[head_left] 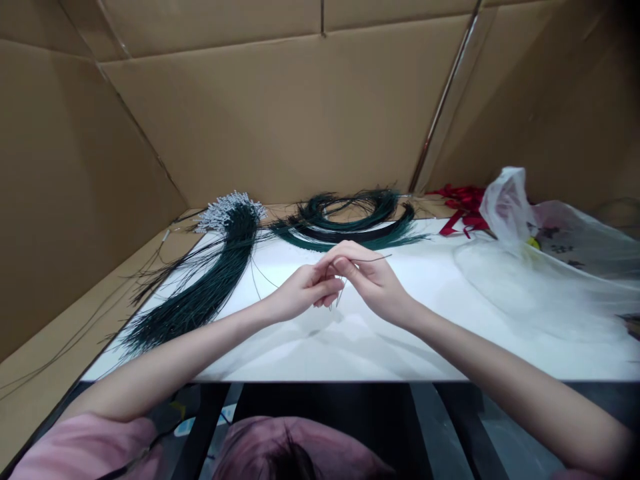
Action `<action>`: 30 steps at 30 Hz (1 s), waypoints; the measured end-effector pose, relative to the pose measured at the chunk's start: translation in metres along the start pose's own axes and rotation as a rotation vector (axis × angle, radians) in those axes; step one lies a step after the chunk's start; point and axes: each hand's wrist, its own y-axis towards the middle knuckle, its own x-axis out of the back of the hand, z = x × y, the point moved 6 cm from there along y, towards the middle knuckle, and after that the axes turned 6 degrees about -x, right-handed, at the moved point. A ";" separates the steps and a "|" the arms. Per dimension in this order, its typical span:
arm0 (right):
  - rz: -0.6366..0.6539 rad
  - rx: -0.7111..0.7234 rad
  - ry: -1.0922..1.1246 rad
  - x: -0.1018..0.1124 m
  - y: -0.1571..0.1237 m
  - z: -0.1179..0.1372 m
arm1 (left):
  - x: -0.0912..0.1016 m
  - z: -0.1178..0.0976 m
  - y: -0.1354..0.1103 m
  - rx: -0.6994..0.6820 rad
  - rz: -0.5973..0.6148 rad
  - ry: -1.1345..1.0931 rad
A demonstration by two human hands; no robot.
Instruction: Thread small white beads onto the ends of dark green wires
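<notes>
Both hands meet above the middle of the white table (425, 347). My left hand (300, 292) pinches a thin dark wire (373, 258) with its fingers closed. My right hand (373, 280) grips the same wire, whose free end pokes out to the right past the fingers. A small bent piece hangs below the fingers. A long bundle of dark green wires (210, 287) with white beaded tips (227, 210) lies to the left of the hands.
A coil of dark green wires (350, 217) lies at the back of the table. Red ribbons (463, 203) and a clear plastic bag (550, 260) sit at the right. Cardboard walls (280, 113) surround the table. Loose thin wires trail off the left edge.
</notes>
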 end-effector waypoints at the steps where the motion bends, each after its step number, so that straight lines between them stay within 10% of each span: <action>1: -0.005 -0.013 0.017 -0.003 -0.001 0.000 | -0.001 0.000 -0.001 -0.004 -0.012 -0.015; 9: -0.193 0.068 0.147 0.002 -0.003 0.003 | 0.017 -0.009 -0.018 -0.077 -0.321 0.052; 15: 0.093 -0.109 0.197 -0.023 -0.004 -0.023 | 0.028 -0.015 -0.033 -0.255 -0.526 0.135; 30: 0.431 -0.356 0.359 -0.046 -0.026 -0.061 | 0.036 -0.001 -0.036 -0.157 -0.524 0.129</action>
